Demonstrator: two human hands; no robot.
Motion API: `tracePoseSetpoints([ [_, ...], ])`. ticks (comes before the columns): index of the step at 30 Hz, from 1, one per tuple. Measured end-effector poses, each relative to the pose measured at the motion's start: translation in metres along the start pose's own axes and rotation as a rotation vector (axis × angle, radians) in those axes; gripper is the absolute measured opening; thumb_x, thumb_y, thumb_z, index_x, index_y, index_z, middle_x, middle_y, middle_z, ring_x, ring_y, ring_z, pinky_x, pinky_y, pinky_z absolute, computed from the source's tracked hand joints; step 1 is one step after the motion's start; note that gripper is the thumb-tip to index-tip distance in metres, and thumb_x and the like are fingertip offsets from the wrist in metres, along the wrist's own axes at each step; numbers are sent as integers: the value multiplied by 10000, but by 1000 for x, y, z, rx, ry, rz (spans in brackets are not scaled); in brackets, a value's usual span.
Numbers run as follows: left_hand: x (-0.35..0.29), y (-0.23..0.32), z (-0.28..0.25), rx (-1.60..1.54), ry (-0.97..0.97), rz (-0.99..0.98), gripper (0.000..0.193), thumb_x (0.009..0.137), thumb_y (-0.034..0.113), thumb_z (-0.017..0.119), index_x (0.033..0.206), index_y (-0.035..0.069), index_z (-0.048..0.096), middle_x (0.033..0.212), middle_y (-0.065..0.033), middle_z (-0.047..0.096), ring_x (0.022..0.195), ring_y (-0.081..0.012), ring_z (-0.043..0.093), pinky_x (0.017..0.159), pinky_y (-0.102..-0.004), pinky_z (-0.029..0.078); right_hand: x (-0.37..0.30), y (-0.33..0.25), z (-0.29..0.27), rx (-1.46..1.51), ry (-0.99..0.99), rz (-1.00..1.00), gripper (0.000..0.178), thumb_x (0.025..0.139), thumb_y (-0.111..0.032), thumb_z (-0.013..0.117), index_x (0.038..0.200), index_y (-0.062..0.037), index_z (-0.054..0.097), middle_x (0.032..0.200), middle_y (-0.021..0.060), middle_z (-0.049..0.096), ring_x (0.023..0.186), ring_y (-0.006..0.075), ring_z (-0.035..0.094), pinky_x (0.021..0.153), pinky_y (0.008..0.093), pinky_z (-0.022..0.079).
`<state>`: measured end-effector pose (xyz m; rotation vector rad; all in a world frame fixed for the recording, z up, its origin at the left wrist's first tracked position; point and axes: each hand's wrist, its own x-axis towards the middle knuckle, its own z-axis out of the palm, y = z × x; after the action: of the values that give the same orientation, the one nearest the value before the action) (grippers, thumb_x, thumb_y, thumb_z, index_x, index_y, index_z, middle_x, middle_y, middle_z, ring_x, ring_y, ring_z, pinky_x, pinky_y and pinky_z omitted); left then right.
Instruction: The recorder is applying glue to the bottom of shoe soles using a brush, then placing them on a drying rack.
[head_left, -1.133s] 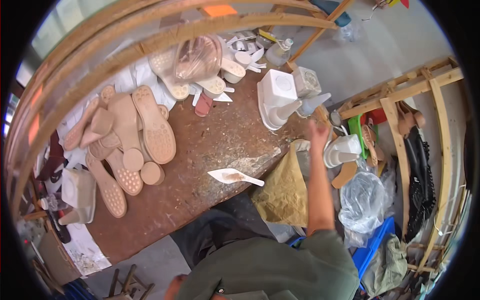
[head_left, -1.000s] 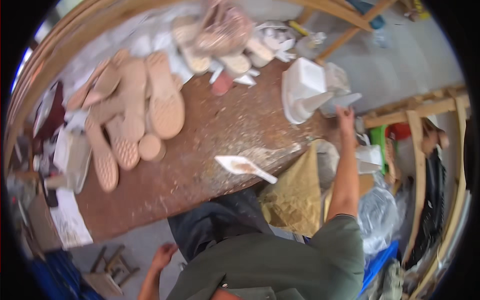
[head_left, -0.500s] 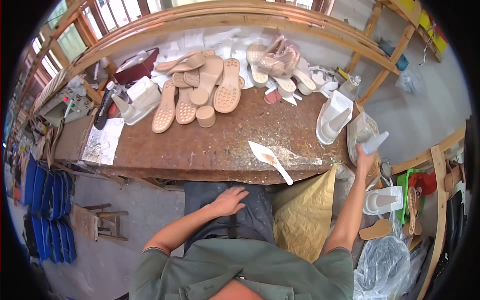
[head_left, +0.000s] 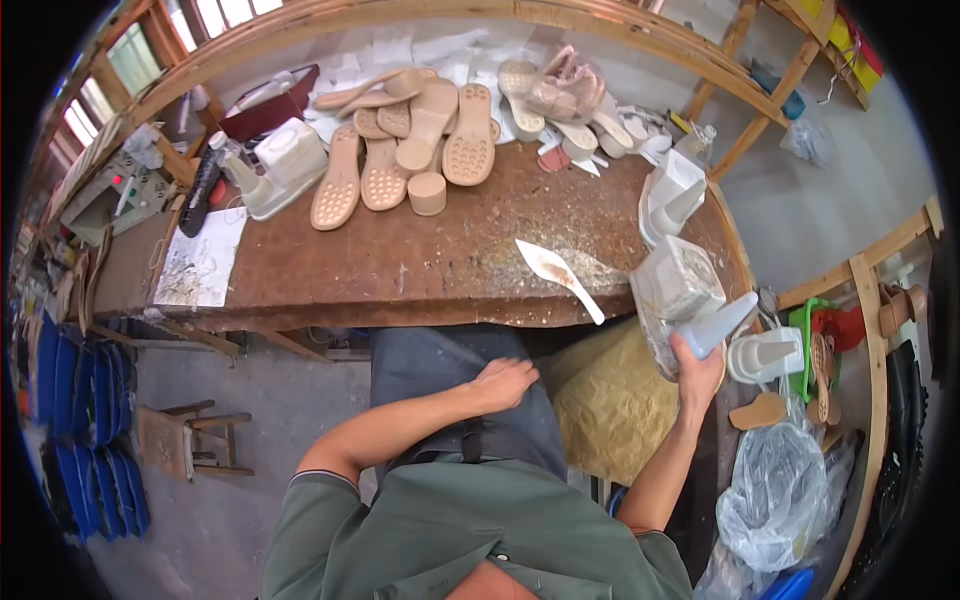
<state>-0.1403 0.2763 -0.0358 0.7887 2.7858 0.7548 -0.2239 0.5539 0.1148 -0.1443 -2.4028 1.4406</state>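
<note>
My right hand (head_left: 700, 375) is closed on a grimy white plastic container (head_left: 680, 285) at its bluish cone-shaped part (head_left: 720, 325). The container is by the right front corner of the workbench. Over my lap, just in front of the bench edge, is my left hand (head_left: 505, 385); its fingers are blurred and no object shows in it. A white spatula-like blade (head_left: 557, 275) with a brown smear lies on the bench, its narrow end over the front edge. A similar white container (head_left: 672, 200) stands farther back on the right.
Tan shoe soles (head_left: 467, 135) and a round heel block (head_left: 427, 194) are piled on the brown workbench (head_left: 330, 280). Another white container (head_left: 285, 165) stands at its left. Right of me are one more container (head_left: 765, 355) and clear plastic bags (head_left: 775, 490). A stool (head_left: 190, 440) stands at left.
My right hand has brought the container nearer to me and slightly left, from beside the bench's right end. My left hand has moved right and slightly up, its fingers less spread.
</note>
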Motion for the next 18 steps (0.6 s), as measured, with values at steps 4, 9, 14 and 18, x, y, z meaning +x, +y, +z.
tracePoseSetpoints([
  [4,31,9,10,70,83,57,111,771,121,546,849,44,562,867,-135,531,838,-311,545,734,-421,446,-21,-44,36,31,-99,102,512,650,-255,768,1033,18,565,921,106,632,812,179,597,761,302,462],
  [9,29,9,26,-158,-132,260,259,807,232,589,957,24,552,939,-138,513,922,-342,518,843,-443,423,-8,-53,99,-8,-118,63,522,645,-280,762,1044,-4,570,933,118,643,838,203,620,771,318,468],
  [14,-22,-22,-37,-646,-31,109,263,834,201,615,1038,41,571,1064,-124,540,1037,-296,522,895,-373,424,12,-59,163,-74,-98,35,545,643,-334,747,1065,-35,574,977,134,640,900,268,623,810,351,461],
  [18,-84,-26,-153,-509,277,-34,261,797,177,668,1013,45,606,1057,-114,566,1017,-275,543,862,-349,444,24,-61,190,-205,-50,13,603,647,-416,723,1089,-40,559,1040,155,604,971,331,582,851,404,434],
])
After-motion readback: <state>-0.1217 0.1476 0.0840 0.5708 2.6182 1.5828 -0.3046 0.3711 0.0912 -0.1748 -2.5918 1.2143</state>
